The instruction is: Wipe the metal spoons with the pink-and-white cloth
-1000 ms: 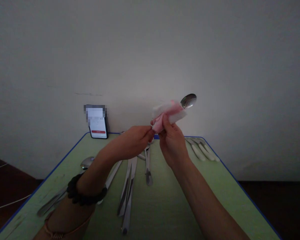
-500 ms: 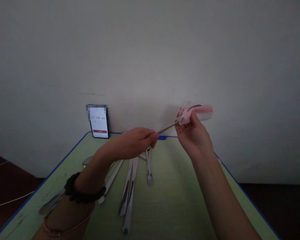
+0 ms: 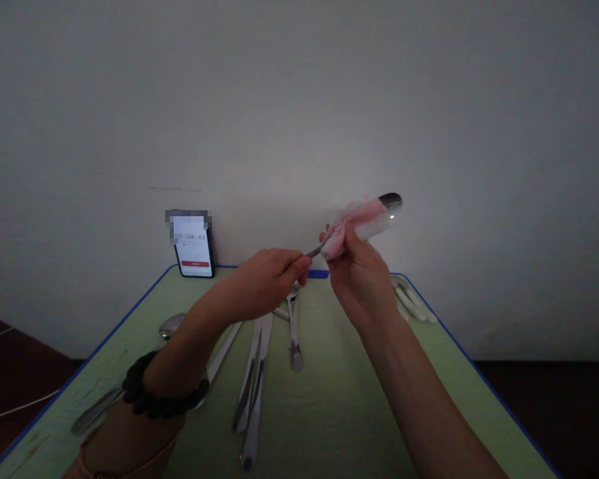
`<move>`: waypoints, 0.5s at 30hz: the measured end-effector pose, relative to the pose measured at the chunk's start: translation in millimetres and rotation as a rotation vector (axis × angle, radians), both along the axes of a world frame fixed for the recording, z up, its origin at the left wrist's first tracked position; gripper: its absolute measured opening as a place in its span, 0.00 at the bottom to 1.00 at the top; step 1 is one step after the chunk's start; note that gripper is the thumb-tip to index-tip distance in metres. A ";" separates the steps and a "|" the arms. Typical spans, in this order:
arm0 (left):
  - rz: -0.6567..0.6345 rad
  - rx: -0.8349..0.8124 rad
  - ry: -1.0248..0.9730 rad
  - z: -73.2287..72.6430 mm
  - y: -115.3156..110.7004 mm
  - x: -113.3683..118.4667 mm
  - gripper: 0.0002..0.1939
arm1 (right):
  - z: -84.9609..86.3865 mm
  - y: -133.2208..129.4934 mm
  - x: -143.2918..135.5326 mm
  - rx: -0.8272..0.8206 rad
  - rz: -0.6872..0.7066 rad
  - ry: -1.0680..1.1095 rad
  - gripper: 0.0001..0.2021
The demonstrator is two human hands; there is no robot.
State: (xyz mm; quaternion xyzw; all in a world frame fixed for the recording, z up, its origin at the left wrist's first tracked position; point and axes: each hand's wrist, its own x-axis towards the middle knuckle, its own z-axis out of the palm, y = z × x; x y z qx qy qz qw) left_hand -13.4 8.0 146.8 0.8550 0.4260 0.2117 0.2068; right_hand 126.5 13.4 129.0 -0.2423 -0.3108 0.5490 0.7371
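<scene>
The view is dim and underexposed, with muted, greyish color. The wall is palest near its center and darkens toward the sides; a faint soft shadow lies on it behind the hands. The brightest patch is the glowing phone screen at far left, its top pixelated. A small glint shows beside the spoon bowl. The pink-and-white cloth looks slightly blurred. Fine grain shows, and the near corners sink into darkness. The light source is out of view.

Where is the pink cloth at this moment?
In the head view, right of centre, the pink cloth is in the right hand, around the spoon, whose handle end the left hand holds.
</scene>
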 end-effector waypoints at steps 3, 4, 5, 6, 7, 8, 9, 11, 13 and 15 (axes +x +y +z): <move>0.015 0.027 0.017 -2.3 0.4 2.2 0.18 | -5.9 -1.8 -9.4 -0.035 0.078 -0.008 0.06; 0.017 0.032 0.018 -2.7 0.3 2.5 0.18 | -6.9 -1.5 -10.1 -0.051 0.093 0.000 0.06; 0.017 0.034 0.019 -2.9 0.3 2.7 0.18 | -7.4 -0.8 -9.6 -0.069 0.101 0.015 0.06; 0.014 0.034 0.021 -2.8 0.2 2.7 0.19 | -7.6 0.4 -7.9 -0.090 0.102 0.038 0.06; 0.011 0.032 0.023 -2.6 0.1 2.5 0.19 | -7.4 2.0 -5.2 -0.112 0.101 0.066 0.05; 0.010 0.026 0.028 -2.2 0.1 2.2 0.19 | -6.8 3.7 -1.7 -0.133 0.099 0.097 0.05; 0.008 0.017 0.034 -1.7 0.0 1.8 0.19 | -6.0 5.5 2.3 -0.151 0.097 0.127 0.06; 0.003 0.004 0.034 -0.3 -0.2 0.8 0.19 | -3.2 8.4 11.2 -0.178 0.096 0.170 0.07; 0.000 -0.005 0.021 1.4 -1.1 -0.1 0.19 | 0.7 9.6 19.5 -0.197 0.096 0.191 0.08; 0.001 -0.020 0.005 3.4 -2.5 -0.7 0.19 | 5.0 9.4 25.9 -0.196 0.083 0.202 0.09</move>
